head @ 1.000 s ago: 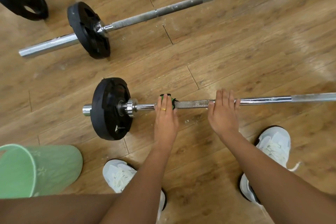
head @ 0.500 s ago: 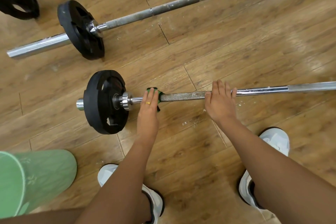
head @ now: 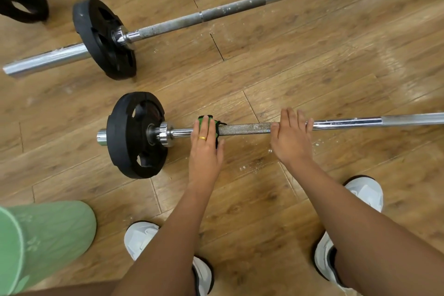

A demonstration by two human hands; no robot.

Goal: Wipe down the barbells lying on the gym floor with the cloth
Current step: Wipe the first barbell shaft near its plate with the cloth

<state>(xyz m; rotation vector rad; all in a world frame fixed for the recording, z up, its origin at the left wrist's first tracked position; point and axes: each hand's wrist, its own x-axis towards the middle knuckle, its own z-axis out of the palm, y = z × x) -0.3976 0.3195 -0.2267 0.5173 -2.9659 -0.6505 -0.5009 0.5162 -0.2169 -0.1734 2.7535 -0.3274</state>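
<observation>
The nearest barbell (head: 245,129) lies across the wooden floor with a black plate (head: 129,137) on its left end. My left hand (head: 205,149) presses a green cloth (head: 204,118) onto the bar just right of the chrome collar, fingers laid straight over it. Most of the cloth is hidden under that hand. My right hand (head: 290,142) rests on the bar further right, fingers straight across it. A second barbell (head: 173,25) with a dull, stained grip lies further away.
The second barbell carries a black plate (head: 103,38), and another plate (head: 21,0) sits at the top left. A green bucket (head: 48,235) lies at the lower left. My white shoes (head: 140,238) (head: 365,192) stand close behind the bar. White flecks (head: 249,166) dot the floor.
My left hand slid the cloth left along the bar toward the plate, then back a little to the right. My right hand stayed on the bar.
</observation>
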